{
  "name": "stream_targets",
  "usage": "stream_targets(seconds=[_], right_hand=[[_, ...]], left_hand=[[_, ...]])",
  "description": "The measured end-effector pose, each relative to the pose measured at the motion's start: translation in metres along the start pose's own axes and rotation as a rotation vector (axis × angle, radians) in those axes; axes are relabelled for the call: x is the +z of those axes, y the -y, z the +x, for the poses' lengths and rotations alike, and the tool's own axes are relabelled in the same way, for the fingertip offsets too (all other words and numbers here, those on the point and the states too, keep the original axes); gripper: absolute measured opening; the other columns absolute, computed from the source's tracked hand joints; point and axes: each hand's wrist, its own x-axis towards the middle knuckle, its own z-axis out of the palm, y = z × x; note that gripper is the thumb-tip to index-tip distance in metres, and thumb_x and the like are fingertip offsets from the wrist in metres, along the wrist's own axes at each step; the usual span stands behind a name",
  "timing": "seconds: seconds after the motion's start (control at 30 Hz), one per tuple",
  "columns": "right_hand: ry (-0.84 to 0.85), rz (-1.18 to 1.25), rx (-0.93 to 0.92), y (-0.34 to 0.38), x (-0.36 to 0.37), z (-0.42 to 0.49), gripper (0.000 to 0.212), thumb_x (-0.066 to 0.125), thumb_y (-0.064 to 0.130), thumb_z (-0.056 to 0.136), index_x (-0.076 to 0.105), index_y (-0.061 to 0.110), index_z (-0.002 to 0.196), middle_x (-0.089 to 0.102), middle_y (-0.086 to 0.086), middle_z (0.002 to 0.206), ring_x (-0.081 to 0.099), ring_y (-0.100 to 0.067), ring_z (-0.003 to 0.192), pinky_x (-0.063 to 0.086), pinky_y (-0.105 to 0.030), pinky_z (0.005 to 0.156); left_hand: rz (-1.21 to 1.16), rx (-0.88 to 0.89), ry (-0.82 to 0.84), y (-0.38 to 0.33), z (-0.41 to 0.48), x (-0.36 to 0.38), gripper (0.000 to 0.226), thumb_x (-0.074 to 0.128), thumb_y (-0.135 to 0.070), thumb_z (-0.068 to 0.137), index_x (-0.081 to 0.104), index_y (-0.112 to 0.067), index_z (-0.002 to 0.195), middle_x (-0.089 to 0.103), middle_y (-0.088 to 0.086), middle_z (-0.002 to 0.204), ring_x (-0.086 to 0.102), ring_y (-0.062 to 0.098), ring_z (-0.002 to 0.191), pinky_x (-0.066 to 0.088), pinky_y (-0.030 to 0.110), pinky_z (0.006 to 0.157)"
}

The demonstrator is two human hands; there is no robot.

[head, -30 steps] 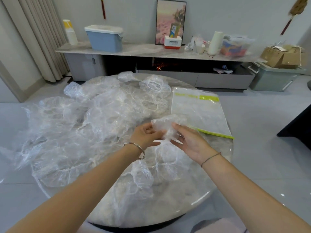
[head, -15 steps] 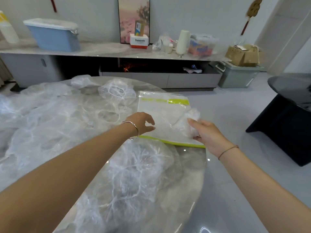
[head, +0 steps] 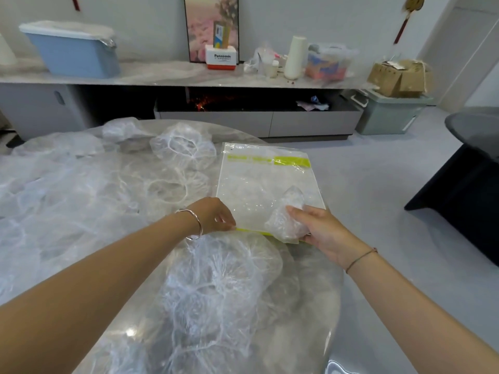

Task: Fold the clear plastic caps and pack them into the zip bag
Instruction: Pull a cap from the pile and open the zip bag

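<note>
Clear plastic is bunching in the right hand (head: 318, 230), which is gripping a folded cap (head: 286, 220) over the near edge of the zip bag (head: 259, 182). The left hand (head: 216, 214) is pinching that green edge at the bag's near left corner. The bag is lying flat on the surface (head: 318, 279), stretching away from both hands; whether its mouth is parting is unclear.

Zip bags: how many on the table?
1. The zip bag lies flat at the table's right edge, left hand pinching its near edge, right hand holding a folded cap there. Loose caps could hide more.
</note>
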Motion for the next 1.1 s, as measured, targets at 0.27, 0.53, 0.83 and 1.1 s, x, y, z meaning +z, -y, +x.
stream_targets(seconds=[0.27, 0.53, 0.83, 1.1], right_hand=[[0.013, 0.003, 0.019, 0.0, 0.0, -0.002, 0.073, 0.07, 0.037, 0.082, 0.041, 0.004, 0.141, 0.061, -0.006, 0.125, 0.065, -0.019, 0.105, 0.052, -0.027, 0.078], [0.047, -0.005, 0.01, 0.006, 0.002, -0.011, 0.063, 0.066, 0.032, 0.086, 0.044, 0.003, 0.138, 0.066, -0.007, 0.117, 0.066, -0.019, 0.103, 0.053, -0.032, 0.091], [0.028, 0.073, 0.005, 0.023, 0.037, -0.015, 0.019, 0.058, 0.016, 0.093, 0.064, 0.0, 0.102, 0.062, -0.009, 0.083, 0.057, -0.017, 0.065, 0.047, -0.02, 0.051], [-0.16, 0.315, 0.198, 0.011, 0.043, 0.011, 0.01, 0.052, 0.006, 0.096, 0.052, 0.007, 0.086, 0.055, -0.01, 0.078, 0.059, -0.012, 0.044, 0.049, -0.016, 0.043]], left_hand=[[-0.148, -0.049, -0.023, 0.005, 0.0, 0.003, 0.015, 0.069, -0.023, 0.084, 0.075, -0.017, 0.096, 0.073, -0.001, 0.092, 0.06, 0.009, 0.077, 0.04, 0.003, 0.063], [0.153, -0.025, -0.238, -0.009, 0.0, -0.003, 0.017, 0.058, -0.031, 0.091, 0.072, -0.025, 0.098, 0.069, -0.007, 0.094, 0.06, 0.01, 0.084, 0.042, 0.023, 0.07], [0.057, 0.235, -0.915, -0.044, -0.015, 0.006, 0.017, 0.054, -0.03, 0.086, 0.068, -0.023, 0.078, 0.065, -0.012, 0.074, 0.058, 0.008, 0.063, 0.042, 0.021, 0.046], [0.025, 0.346, -1.002, -0.05, -0.031, 0.013, 0.007, 0.05, -0.029, 0.092, 0.058, -0.028, 0.092, 0.066, -0.013, 0.09, 0.056, 0.005, 0.073, 0.049, 0.027, 0.047]])
